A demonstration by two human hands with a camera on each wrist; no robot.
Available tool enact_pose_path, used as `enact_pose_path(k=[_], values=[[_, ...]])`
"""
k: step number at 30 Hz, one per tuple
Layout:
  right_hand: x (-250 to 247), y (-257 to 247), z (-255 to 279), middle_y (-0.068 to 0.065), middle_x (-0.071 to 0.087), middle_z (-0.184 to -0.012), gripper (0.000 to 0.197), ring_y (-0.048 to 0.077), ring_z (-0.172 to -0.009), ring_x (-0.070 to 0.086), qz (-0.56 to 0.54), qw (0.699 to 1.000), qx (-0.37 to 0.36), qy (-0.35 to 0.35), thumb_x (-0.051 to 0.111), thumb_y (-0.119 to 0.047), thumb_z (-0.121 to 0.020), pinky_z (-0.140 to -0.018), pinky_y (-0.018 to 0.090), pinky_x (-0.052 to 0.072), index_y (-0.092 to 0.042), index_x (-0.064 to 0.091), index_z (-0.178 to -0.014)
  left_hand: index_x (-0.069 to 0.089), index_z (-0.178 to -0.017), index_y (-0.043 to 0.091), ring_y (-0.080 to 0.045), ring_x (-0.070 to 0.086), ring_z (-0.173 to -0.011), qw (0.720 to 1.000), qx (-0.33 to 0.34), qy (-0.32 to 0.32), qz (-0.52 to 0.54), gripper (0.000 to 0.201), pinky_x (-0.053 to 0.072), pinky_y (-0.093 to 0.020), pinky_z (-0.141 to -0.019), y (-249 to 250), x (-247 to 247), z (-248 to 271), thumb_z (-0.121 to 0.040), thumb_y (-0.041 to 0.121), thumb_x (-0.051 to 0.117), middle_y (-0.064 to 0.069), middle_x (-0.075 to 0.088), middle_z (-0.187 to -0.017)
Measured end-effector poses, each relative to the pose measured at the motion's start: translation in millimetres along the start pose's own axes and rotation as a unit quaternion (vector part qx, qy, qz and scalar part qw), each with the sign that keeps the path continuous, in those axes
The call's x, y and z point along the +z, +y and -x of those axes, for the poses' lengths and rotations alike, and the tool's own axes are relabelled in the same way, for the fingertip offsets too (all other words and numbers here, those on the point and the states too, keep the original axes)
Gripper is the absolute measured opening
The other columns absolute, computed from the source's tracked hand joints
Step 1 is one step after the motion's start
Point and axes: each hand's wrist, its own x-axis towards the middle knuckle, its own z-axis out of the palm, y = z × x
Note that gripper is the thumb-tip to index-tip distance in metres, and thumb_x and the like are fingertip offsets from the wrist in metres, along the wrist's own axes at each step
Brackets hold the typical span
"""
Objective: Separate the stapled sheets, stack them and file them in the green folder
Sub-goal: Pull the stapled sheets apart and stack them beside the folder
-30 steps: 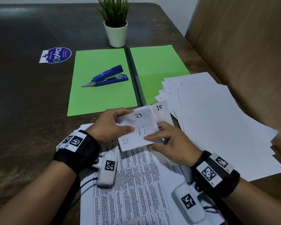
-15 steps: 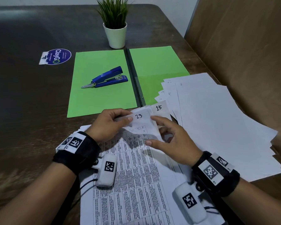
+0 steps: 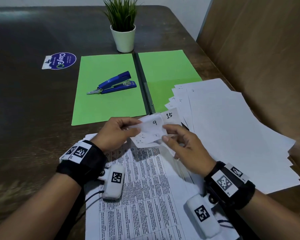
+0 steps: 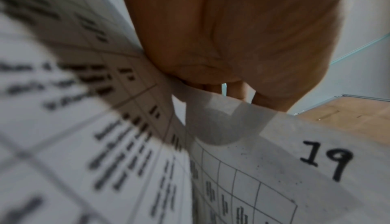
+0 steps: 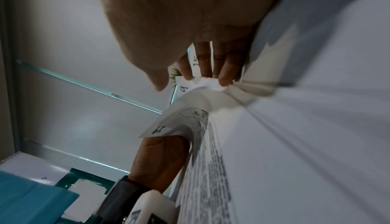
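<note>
The stapled sheets (image 3: 145, 191), printed with dense tables, lie at the table's near edge under both wrists. My left hand (image 3: 117, 134) pinches their curled-back top corners (image 3: 150, 131), where a page marked 9 shows; a page marked 19 (image 4: 295, 169) fills the left wrist view. My right hand (image 3: 178, 142) grips the corners (image 5: 205, 82) from the right side with its fingers (image 5: 226, 71) curled on them. A corner marked 15 sticks out behind. The green folder (image 3: 109, 97) lies open flat beyond the hands.
A blue stapler (image 3: 113, 84) rests on the folder's left flap. Loose white sheets (image 3: 232, 135) fan out to the right, overlapping the folder's right flap. A potted plant (image 3: 123, 30) stands behind the folder, and a round sticker (image 3: 61, 60) is to its left.
The page marked 23 has been flipped back and a page marked 9 now shows on top. Both hands stayed at the corner, fingers shifting slightly.
</note>
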Motion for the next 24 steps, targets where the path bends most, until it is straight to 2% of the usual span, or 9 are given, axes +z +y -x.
enact_pose_path(k=[2,4,8,12,16,18,21,23,24], values=[[1.6,-0.6,-3.2,-0.006,0.066,-0.111,0.03,0.017,-0.087,0.063,-0.034,0.998,0.014,0.051,0.069,-0.03,-0.091,-0.061,0.025,0.05,-0.033,0.063,-0.12,0.073,-0.099,0.026,-0.006,0.071,-0.082,1.0,0.006,-0.01,-0.021,0.029,0.057,-0.018,-0.073,-0.6,-0.3,0.3,-0.088,-0.001,0.071,0.006,0.076,-0.101],[3.8,-3.7,-9.7,0.0,0.069,-0.097,0.027,0.02,-0.078,0.061,-0.023,0.994,0.004,0.106,0.076,-0.021,-0.086,-0.064,0.027,0.052,-0.03,0.066,-0.109,0.073,-0.097,0.025,-0.006,0.07,-0.078,0.999,0.017,-0.006,-0.039,0.029,0.058,-0.02,-0.073,-1.5,-1.1,0.5,-0.086,-0.002,0.072,0.008,0.075,-0.097],[7.8,-19.7,-29.8,-0.004,0.064,-0.073,0.017,0.009,-0.064,0.056,0.083,0.992,-0.025,0.094,0.085,-0.025,-0.075,-0.063,0.026,0.052,-0.023,0.069,-0.08,0.071,-0.083,0.014,-0.012,0.064,-0.073,0.998,0.052,-0.003,-0.037,0.013,0.054,-0.024,-0.071,0.9,0.7,0.2,-0.08,0.005,0.08,0.003,0.073,-0.084],[10.1,-29.9,-38.1,-0.006,0.059,-0.064,0.029,0.006,-0.055,0.05,0.203,0.972,-0.084,0.083,0.082,-0.023,-0.078,-0.056,0.027,0.046,-0.017,0.061,-0.058,0.078,-0.072,0.014,-0.013,0.064,-0.072,0.997,0.07,0.001,-0.036,0.012,0.053,-0.029,-0.069,5.3,-0.4,2.6,-0.073,0.025,0.083,-0.001,0.073,-0.079],[11.4,-28.4,-31.3,-0.003,0.052,-0.063,0.034,0.01,-0.057,0.045,0.237,0.956,-0.162,0.063,0.071,-0.019,-0.088,-0.056,0.031,0.042,-0.011,0.056,-0.059,0.079,-0.08,0.019,-0.005,0.067,-0.075,0.998,0.058,0.006,-0.026,0.015,0.052,-0.023,-0.073,4.3,-2.5,0.8,-0.069,0.024,0.088,0.008,0.075,-0.083],[12.9,-29.0,-29.1,0.0,0.055,-0.068,0.028,0.011,-0.059,0.047,0.24,0.954,-0.174,0.051,0.065,-0.018,-0.093,-0.057,0.032,0.044,-0.01,0.062,-0.066,0.077,-0.086,0.029,-0.001,0.07,-0.083,0.997,0.056,0.01,-0.045,0.025,0.054,-0.023,-0.081,3.4,-3.0,-1.0,-0.068,0.018,0.09,0.011,0.076,-0.092],[15.6,-32.4,-27.3,0.002,0.059,-0.073,0.014,0.012,-0.064,0.054,0.218,0.958,-0.174,0.067,0.065,-0.013,-0.093,-0.062,0.027,0.047,-0.012,0.076,-0.085,0.068,-0.087,0.028,-0.015,0.07,-0.095,0.995,0.064,0.018,-0.075,0.034,0.058,-0.032,-0.085,1.7,-4.8,-2.7,-0.067,0.017,0.093,0.006,0.074,-0.097],[15.1,-34.4,-27.2,-0.001,0.061,-0.074,0.007,0.011,-0.067,0.056,0.192,0.958,-0.179,0.115,0.071,-0.009,-0.088,-0.062,0.016,0.045,-0.014,0.075,-0.086,0.056,-0.086,0.026,-0.024,0.068,-0.097,0.993,0.071,0.032,-0.092,0.041,0.056,-0.04,-0.084,0.2,-6.7,-2.9,-0.066,0.02,0.092,-0.001,0.072,-0.096],[14.1,-34.6,-26.9,-0.002,0.061,-0.074,0.009,0.011,-0.068,0.058,0.186,0.957,-0.177,0.133,0.074,-0.008,-0.086,-0.061,0.014,0.043,-0.015,0.073,-0.081,0.052,-0.085,0.025,-0.024,0.067,-0.098,0.991,0.073,0.036,-0.106,0.044,0.054,-0.04,-0.083,0.3,-7.2,-2.7,-0.067,0.02,0.092,-0.003,0.071,-0.096]])
